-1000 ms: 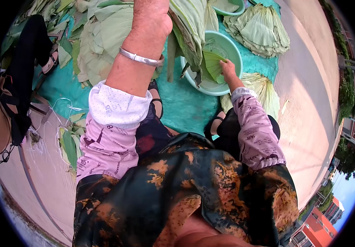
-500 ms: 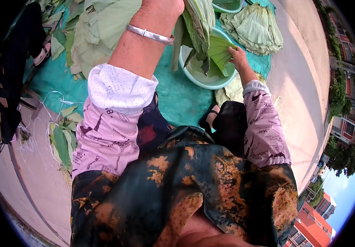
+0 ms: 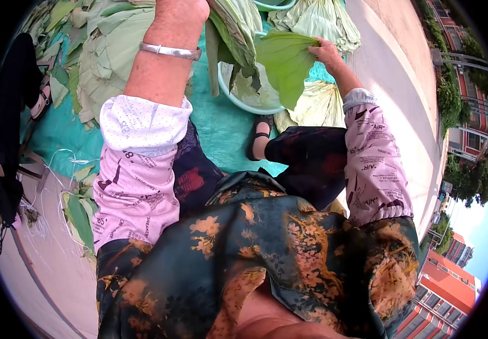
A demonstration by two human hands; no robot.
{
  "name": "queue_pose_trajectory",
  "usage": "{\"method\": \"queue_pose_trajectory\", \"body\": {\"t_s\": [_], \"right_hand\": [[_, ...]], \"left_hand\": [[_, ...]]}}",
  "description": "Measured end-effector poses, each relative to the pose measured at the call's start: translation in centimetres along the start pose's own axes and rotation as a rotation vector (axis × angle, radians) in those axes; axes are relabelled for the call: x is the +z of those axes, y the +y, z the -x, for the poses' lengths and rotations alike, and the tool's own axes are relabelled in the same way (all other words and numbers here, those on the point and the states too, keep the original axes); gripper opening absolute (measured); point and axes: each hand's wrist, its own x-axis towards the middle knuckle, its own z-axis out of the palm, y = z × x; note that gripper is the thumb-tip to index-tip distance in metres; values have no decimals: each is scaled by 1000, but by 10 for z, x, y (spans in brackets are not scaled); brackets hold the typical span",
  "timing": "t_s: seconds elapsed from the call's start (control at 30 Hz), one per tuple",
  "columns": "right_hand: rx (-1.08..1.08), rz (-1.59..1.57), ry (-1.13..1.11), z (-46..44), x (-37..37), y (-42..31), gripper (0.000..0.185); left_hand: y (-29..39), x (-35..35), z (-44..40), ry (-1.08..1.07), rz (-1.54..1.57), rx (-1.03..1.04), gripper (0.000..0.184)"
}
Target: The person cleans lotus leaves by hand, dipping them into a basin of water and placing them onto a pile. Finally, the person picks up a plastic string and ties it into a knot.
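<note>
My left hand [image 3: 190, 8] is at the top edge of the view, its fingers cut off by the frame. A bundle of folded, partly browned lotus leaves [image 3: 233, 35] hangs from it over a pale green basin [image 3: 227, 96]. My right hand [image 3: 327, 53] is closed on the edge of a single green lotus leaf [image 3: 286, 65]. That leaf is spread out beside the bundle, over the basin's right side, and hides part of its rim. Some wet-looking leaf or water shows inside the basin, though I cannot make out which.
Flat lotus leaves [image 3: 108, 73] lie piled on a green tarp [image 3: 215, 144] at left. Fanned stacks of leaves [image 3: 326, 22] [image 3: 320, 104] sit at right, with a second basin [image 3: 275, 4] behind. Another person's dark-clad leg [image 3: 15, 85] and white string [image 3: 74, 160] are at left.
My right hand has drawn the green leaf away from the bundle, to the right, and it is now more opened out. The whole view has shifted, and my right leg is more in sight.
</note>
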Motion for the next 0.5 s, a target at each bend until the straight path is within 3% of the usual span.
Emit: {"method": "queue_pose_trajectory", "body": {"t_s": [0.07,0.17,0.23,0.33,0.5], "right_hand": [[-59,-113,16,3,-11,7,33],[-111,-7,37,22,-43,14,30],[-133,70,30,45,-72,24,28],[-86,105,25,87,-111,40,24],[120,289,-237,167,-135,52,27]], "left_hand": [[-2,-6,-6,-65,66,-119,25],[3,0,11,-129,-184,85,28],[1,3,-9,272,-275,-3,35],[-2,11,4,195,-308,-48,35],[10,11,28,215,-334,-163,36]]}}
